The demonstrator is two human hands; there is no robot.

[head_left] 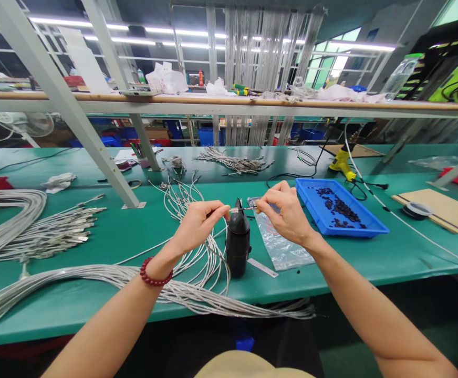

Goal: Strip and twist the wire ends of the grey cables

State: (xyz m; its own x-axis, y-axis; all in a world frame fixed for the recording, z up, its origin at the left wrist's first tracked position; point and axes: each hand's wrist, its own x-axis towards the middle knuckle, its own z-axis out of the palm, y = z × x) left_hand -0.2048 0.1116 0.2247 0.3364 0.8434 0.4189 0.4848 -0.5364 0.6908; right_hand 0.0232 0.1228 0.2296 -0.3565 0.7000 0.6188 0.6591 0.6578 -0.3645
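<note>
Beyond the table's (351,265) near edge, a thin wire (235,210) is pinched by left hand (205,219) and right hand (283,212) (both raised).

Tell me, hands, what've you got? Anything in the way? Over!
Left hand, right hand: both pinching a thin wire. Wire: held level between them. Close by: black tool upright at the wire, loose cables below left hand.

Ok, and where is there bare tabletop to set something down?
Bare green tabletop shows in front of the blue tray, bounded by the white cable at right. Another patch lies between the metal connectors at left and the loose gray cables. It is crowded around the upright black device, with cables left and a clear plastic bag right.
</note>
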